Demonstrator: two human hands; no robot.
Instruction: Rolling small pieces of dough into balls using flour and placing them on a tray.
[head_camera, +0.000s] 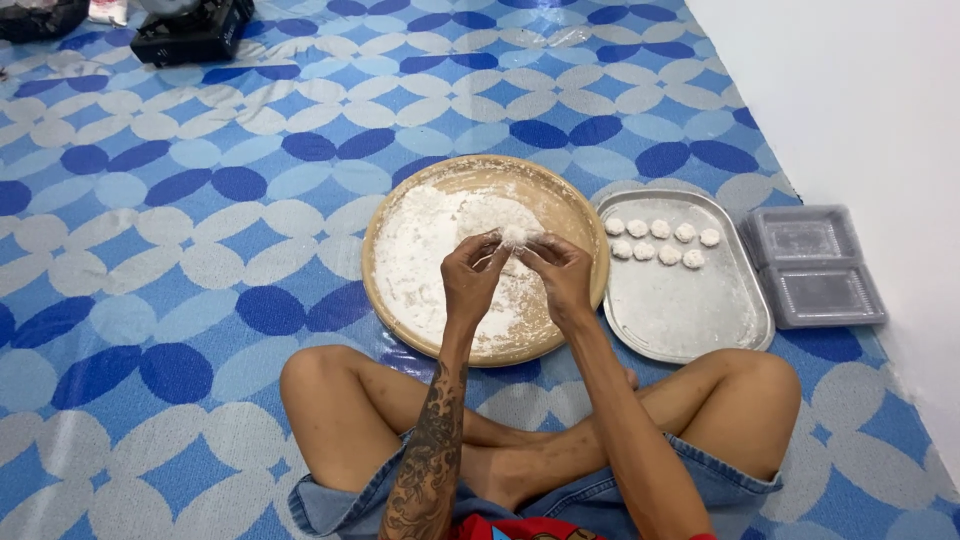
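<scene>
Both hands, L (472, 275) & R (560, 272), pinch dough ball (514, 236) over floured tray (395, 215); judge: roll w/ light, even pressure.

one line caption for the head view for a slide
Both hands, left and right, pinch a dough ball over a floured round tray, beside a metal tray of balls.

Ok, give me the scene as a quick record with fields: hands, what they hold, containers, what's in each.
left hand: fingertips pinching a small white floury dough lump
right hand: pinching the same lump from the other side
round shallow wooden tray: on the mat under the hands, spread with white flour
rectangular metal tray: to the right, nine small white dough balls in two rows at its far end
clear plastic lidded boxes: stacked by the wall
floor: blue and white patterned mat
</scene>
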